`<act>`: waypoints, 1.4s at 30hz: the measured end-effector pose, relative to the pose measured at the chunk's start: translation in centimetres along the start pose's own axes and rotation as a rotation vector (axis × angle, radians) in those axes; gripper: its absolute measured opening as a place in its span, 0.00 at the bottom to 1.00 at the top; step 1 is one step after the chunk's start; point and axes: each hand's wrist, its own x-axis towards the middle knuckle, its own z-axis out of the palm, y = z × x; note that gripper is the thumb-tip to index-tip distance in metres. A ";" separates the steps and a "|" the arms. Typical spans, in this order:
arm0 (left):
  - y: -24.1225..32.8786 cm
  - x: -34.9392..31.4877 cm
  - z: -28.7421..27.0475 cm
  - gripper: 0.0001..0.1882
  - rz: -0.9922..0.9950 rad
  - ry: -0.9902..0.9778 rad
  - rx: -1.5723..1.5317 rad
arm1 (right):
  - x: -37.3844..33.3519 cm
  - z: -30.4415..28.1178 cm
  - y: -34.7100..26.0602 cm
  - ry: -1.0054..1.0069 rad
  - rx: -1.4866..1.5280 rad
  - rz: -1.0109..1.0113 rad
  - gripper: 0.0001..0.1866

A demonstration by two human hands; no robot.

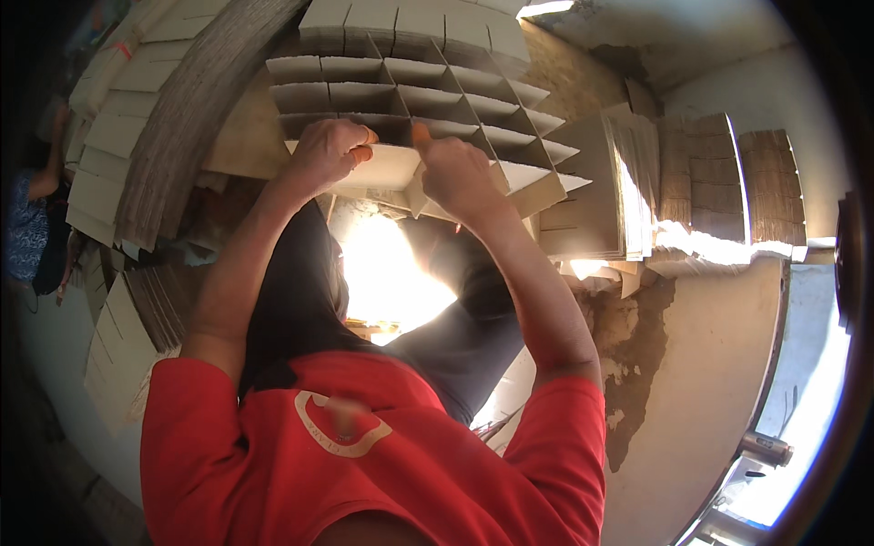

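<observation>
Cardboard grid (435,106) in front of the person, upper middle of view, made of crossing pale strips that form open cells, dark inside. Both hands at its near side.

Left hand (330,153) at the near edge, left of centre; its fingers (361,155) are curled in and pinch the top edge of the near strip (384,167). Orange covers on two fingertips. Right hand (455,177) at the same edge, further right; one orange-covered fingertip points up at a strip crossing, the other fingers are folded under. Cannot tell whether they pinch the cardboard. Hands near each other, apart, near strip's pale face showing between them.

Slotted cardboard stacks all round: top stack (410,32) just beyond the grid, long left stack (196,118) with its layered edges showing, lower-left stack (137,323), right stack (587,187) near the grid's right end, more upright bundles (715,173) further right.

Red shirt (364,455), dark trousers (282,291); strong glare between the legs. Another person (32,214) at the far left rim, blue patterned clothing, partly cut off. Pale surface at right carries a dark, flaking patch (633,364).
</observation>
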 end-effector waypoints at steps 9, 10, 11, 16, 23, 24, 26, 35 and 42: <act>0.4 -1.9 -1.5 0.21 0.189 0.122 0.133 | -8.4 -2.2 13.2 0.746 -0.447 0.298 0.18; 0.3 -2.0 -1.5 0.22 0.226 0.158 0.160 | -10.2 -1.9 17.0 0.799 -0.513 0.321 0.19; 0.2 -2.3 -1.6 0.22 0.204 0.166 0.171 | -11.9 -2.1 19.1 0.661 -0.570 0.521 0.23; -0.2 -2.9 -1.7 0.21 0.129 0.145 0.207 | -14.8 -1.2 22.9 0.362 -0.599 0.744 0.25; -0.2 -3.0 -2.0 0.20 0.082 0.160 0.225 | -14.9 -2.4 24.3 0.456 -0.372 0.759 0.20; -0.2 -3.0 -2.1 0.20 0.094 0.167 0.223 | -14.8 -2.7 24.2 0.458 -0.359 0.801 0.19; -0.1 -2.9 -2.2 0.20 0.119 0.180 0.217 | -15.0 -3.1 24.4 0.425 -0.371 0.807 0.18; -2.3 -4.4 -3.0 0.19 -0.008 0.236 0.075 | -9.9 -10.5 14.9 1.235 -0.243 0.294 0.13; -3.1 -4.8 -2.2 0.12 -0.167 0.202 -0.258 | -1.8 -10.6 1.0 0.683 0.411 -0.035 0.31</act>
